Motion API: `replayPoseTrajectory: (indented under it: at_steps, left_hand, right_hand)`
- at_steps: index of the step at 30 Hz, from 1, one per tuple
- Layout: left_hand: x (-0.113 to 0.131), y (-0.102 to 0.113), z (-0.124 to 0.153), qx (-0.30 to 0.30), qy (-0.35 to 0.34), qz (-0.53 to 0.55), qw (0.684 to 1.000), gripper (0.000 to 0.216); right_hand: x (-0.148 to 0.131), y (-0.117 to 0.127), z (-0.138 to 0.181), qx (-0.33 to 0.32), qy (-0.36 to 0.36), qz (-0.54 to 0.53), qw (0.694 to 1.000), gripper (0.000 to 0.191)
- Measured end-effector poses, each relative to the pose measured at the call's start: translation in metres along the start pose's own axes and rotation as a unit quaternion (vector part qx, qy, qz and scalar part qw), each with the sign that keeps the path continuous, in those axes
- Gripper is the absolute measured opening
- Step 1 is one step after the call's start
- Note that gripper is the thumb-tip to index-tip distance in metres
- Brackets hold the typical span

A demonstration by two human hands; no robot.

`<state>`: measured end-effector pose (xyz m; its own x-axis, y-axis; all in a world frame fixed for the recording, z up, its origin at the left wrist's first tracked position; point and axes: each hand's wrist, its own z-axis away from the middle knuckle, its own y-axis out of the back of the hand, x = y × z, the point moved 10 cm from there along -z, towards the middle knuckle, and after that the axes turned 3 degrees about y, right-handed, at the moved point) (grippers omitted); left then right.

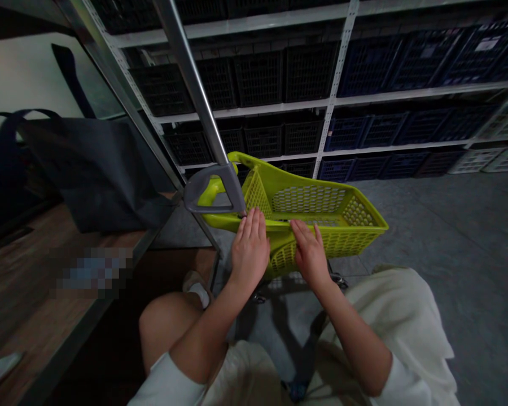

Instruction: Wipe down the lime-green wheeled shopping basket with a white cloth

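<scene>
A lime-green plastic shopping trolley basket [347,228] with mesh walls stands in front of my knees. My left hand [250,245] rests on its near rim, fingers stretched out flat and close together, just beside the grey handle piece [195,189]. Farther right on the same rim lies my right hand [310,254], its fingers laid over the edge and bent a little, thumb apart. Neither hand holds anything that I can see. From the handle piece, a metal pole [195,73] slants up to the upper left. The visible basket inside shows only mesh.
Racks with white shelves [271,110] carry several black crates [258,79] and dark blue crates [372,65]. At left, a wooden-topped bench [38,282] holds a dark bag [105,175]. My knees [406,304] flank the trolley's near side; grey floor [461,237] stretches right.
</scene>
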<state>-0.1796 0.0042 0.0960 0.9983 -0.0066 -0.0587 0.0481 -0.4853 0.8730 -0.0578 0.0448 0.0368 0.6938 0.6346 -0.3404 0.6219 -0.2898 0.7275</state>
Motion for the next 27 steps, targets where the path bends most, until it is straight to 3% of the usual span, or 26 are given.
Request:
replayPoseTrajectory:
  at_steps: [3, 5, 8, 11, 14, 17, 23, 25, 27]
  left_hand:
    - [0.001, -0.001, 0.0, -0.001, -0.001, -0.001, 1.0, 0.06]
    - [0.002, -0.001, 0.001, 0.002, -0.003, -0.006, 1.0, 0.06]
    - [0.001, -0.003, 0.0, 0.007, -0.005, -0.015, 1.0, 0.057]
    - [-0.001, -0.005, 0.0, 0.008, -0.004, -0.02, 1.0, 0.055]
    - [-0.002, -0.003, 0.0, 0.011, -0.004, -0.017, 1.0, 0.055]
    - [-0.001, 0.0, 0.0, 0.01, -0.006, -0.01, 1.0, 0.055]
    - [0.0, 0.001, 0.0, -0.005, 0.002, 0.01, 1.0, 0.062]
    - [0.001, 0.0, 0.0, -0.005, 0.002, 0.013, 1.0, 0.062]
    - [0.002, 0.0, 0.0, -0.002, 0.0, 0.013, 1.0, 0.062]
  right_hand:
    - [0.03, 0.007, 0.013, 0.032, -0.068, 0.038, 0.996, 0.066]
    - [0.031, 0.009, 0.014, 0.053, -0.109, 0.045, 0.992, 0.061]
    - [-0.001, 0.004, -0.003, 0.055, -0.115, 0.009, 0.992, 0.056]
    - [-0.052, -0.007, -0.027, 0.013, -0.051, -0.054, 0.997, 0.056]
    - [-0.073, -0.011, -0.034, -0.013, -0.008, -0.073, 0.997, 0.059]
    - [-0.053, -0.011, -0.022, -0.028, 0.009, -0.053, 0.998, 0.068]
    - [0.036, 0.005, 0.015, -0.008, -0.053, 0.022, 0.998, 0.069]
    - [0.05, 0.013, 0.019, 0.016, -0.094, 0.035, 0.995, 0.064]
    - [0.045, 0.015, 0.014, 0.035, -0.129, 0.035, 0.99, 0.059]
